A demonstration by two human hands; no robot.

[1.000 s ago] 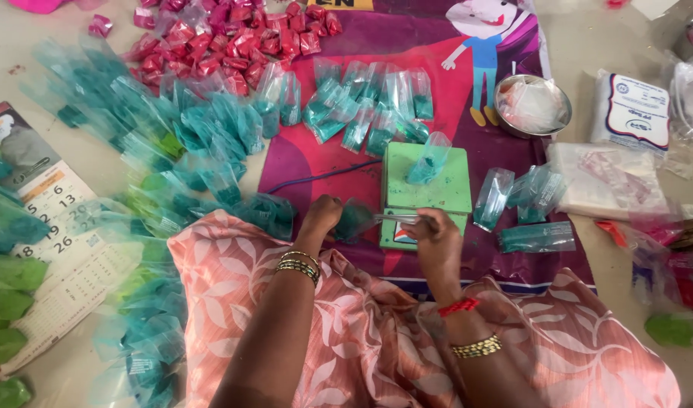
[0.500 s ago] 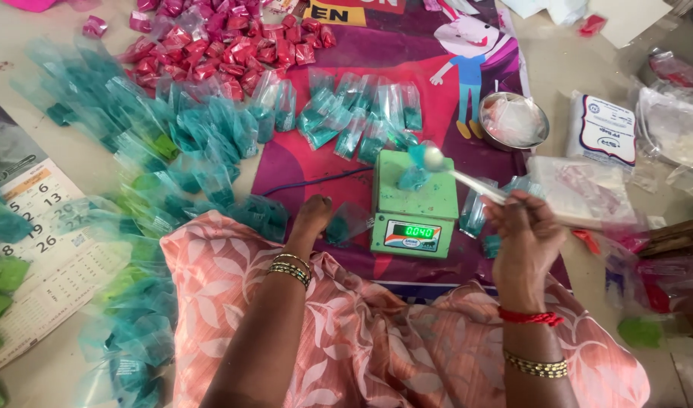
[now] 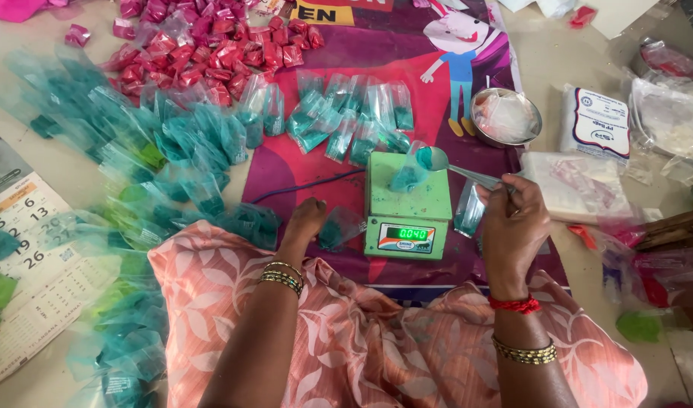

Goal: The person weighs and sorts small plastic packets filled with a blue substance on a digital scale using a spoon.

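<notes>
A small green digital scale (image 3: 407,208) stands on a magenta poster (image 3: 301,170) in front of me. An open clear pouch with teal powder (image 3: 408,172) lies on its platform. My right hand (image 3: 513,227) holds a metal spoon (image 3: 452,168) by the handle, its bowl over the pouch mouth. My left hand (image 3: 305,223) rests on the poster left of the scale, fingers closed on a small teal-filled pouch (image 3: 339,227). Another teal pouch (image 3: 467,210) lies just right of the scale, beside my right hand.
Several teal pouches (image 3: 346,113) lie beyond the scale, with more piled at left (image 3: 135,174). Red-pink pouches (image 3: 210,53) are heaped at the far left. A steel bowl (image 3: 507,117) and white packets (image 3: 597,125) sit at right. A calendar (image 3: 21,249) lies at left.
My right hand left the scale's front, moved to the right and now holds the spoon over the pouch on the platform. My left hand stayed by the scale's left side.
</notes>
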